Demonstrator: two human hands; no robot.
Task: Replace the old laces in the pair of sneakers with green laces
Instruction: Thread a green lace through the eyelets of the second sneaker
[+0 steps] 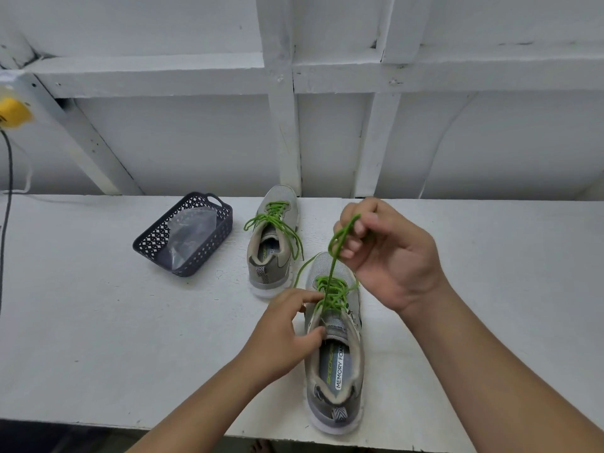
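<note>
Near sneaker [336, 358]: grey mesh upper, white sole, heel toward the camera, standing upright on the white surface [98, 322] between the two forearms; insole print reads "MEMORY FOAM". Green lace [330, 291] is threaded through its eyelets. Left hand [287, 325] rests at the left side of this sneaker's throat, fingers curled, fingertips pinching at the lace crossings and the tongue edge; exactly which strand is pinched cannot be told. Right hand [389, 253] is raised above and just right of the toe, fingers curled round a loop of the same green lace, with one strand running taut from that hand down to the eyelets. A loose end of the lace trails off the sneaker's left side, beyond the left hand. Second sneaker [274, 243]: same model, standing beyond the left hand, heel toward the camera, toe close to the white wall [196, 142]. It is laced in green [277, 220], ends hanging loose over both sides. Dark perforated plastic basket [184, 235] sits well left of both hands, holding a clear plastic bag [189, 237]. Far left: a yellow object [13, 111] at the wall, with a dark cable [8, 178] hanging down from it.
</note>
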